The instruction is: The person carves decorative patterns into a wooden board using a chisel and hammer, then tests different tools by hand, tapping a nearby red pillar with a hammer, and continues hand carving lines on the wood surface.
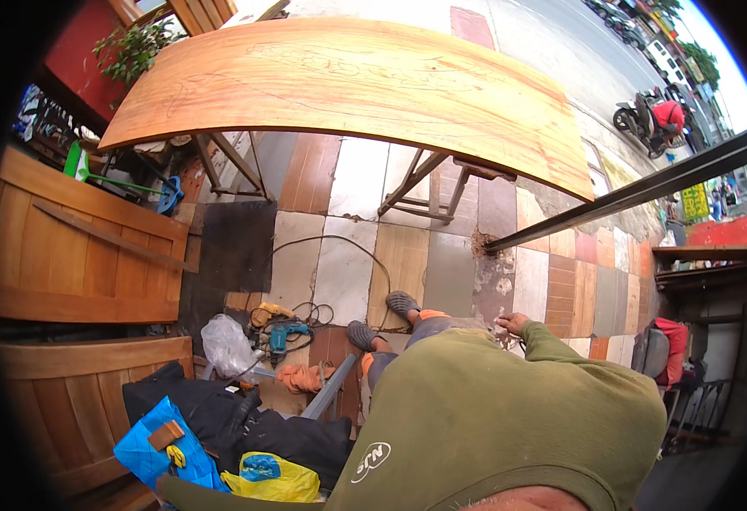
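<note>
My right hand (514, 324) is in front of my right side, its fingers curled together. Whatever it may hold is too small to make out. A green sleeve (228, 498) shows my left arm reaching out to the left at the lower edge; the hand itself does not show. Near that arm lie a blue plastic bag (165, 451), a yellow plastic bag (275, 479) and a black cloth bag (297, 439). Ahead, a long wooden slab (348, 77) with a drawn line pattern rests on trestles (420, 187).
A teal power drill (281, 336), a clear plastic bag (228, 345) and an orange cord bundle (301, 377) are on the tiled floor. Wooden panels (92, 247) stand at left. A dark post (629, 192) slants at right. Beyond is a street with a motorbike (646, 123) and a person.
</note>
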The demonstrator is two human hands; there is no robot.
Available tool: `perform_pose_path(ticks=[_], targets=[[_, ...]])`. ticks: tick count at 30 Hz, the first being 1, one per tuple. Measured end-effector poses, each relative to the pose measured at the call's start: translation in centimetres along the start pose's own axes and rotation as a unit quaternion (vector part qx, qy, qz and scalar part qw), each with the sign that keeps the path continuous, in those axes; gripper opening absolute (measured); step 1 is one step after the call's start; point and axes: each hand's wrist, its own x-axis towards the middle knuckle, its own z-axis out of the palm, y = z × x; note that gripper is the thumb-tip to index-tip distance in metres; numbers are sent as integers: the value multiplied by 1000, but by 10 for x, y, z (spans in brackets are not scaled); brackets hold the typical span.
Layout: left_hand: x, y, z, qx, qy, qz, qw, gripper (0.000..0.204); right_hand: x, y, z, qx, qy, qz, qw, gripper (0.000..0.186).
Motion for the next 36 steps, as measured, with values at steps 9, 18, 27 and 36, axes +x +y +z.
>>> perform_pose_path(ticks=[9, 18, 27, 36], targets=[[-4, 37, -19, 29, -16, 5, 999, 42, -12, -23, 41, 33, 26, -30, 999, 59], [-6, 40, -73, 60, -3, 8, 998, 44, -5, -15, 55, 13, 46, -48, 998, 60], [-63, 14, -272, 86, 96, 63, 990, 46, 29, -9, 51, 131, 56, -106, 984, 60], [-502, 336, -307, -357, -168, 564, 726, 26, 0, -74, -47, 368, -110, -331, 862, 66]])
